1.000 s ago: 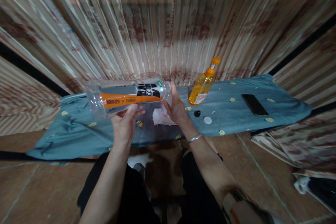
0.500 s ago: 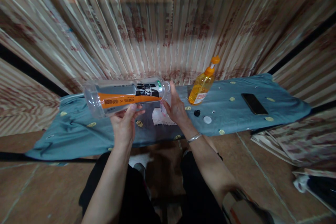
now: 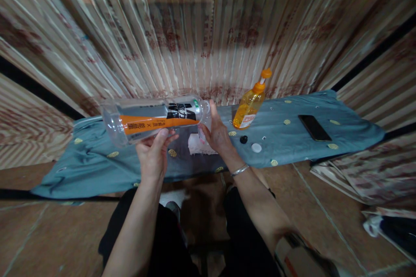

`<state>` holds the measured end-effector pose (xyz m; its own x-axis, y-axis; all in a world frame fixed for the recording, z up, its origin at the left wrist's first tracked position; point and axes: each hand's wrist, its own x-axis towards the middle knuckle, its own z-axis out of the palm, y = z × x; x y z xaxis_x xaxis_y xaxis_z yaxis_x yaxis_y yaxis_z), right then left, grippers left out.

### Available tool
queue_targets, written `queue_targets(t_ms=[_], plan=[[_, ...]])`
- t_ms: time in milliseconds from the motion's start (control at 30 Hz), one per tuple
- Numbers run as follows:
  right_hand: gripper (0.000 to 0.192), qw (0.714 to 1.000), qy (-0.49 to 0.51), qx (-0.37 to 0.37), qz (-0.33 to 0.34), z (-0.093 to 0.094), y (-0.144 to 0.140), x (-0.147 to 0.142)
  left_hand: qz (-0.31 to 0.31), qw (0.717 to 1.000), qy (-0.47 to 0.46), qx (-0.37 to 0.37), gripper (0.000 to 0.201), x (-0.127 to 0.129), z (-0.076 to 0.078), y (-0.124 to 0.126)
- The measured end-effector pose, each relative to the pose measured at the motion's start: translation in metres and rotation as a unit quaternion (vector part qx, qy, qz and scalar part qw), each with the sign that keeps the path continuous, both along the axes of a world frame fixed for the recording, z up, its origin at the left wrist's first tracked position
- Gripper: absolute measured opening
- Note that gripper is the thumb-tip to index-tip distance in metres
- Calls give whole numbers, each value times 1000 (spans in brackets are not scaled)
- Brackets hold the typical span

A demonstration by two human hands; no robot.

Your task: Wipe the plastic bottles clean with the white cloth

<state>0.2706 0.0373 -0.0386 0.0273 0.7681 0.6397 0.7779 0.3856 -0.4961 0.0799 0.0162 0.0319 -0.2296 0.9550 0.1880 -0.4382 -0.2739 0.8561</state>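
While the left hand (image 3: 152, 156) cradles the bottle (image 3: 152, 119), the right hand (image 3: 217, 132) grips its neck.

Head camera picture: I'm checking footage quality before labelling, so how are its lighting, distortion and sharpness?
Head view: dim, warm indoor light, with a broad dark shadow band across the curtain. Wide-lens bending curves the curtain folds and the table cloth outward at the edges. The clear bottle, held sideways by the left hand and right hand, looks fairly sharp; corners are soft and smeared.

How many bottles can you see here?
2. A clear bottle lies sideways, gripped by the left hand and the right hand. A yellow bottle stands on the blue cloth.
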Motion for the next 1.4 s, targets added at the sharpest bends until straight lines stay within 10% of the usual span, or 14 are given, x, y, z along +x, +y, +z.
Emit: queue_targets(t_ms=[1400], plan=[[81,1000,18,10,3,-9,6,-2,4,999,36,-1,45,2,3,4]])
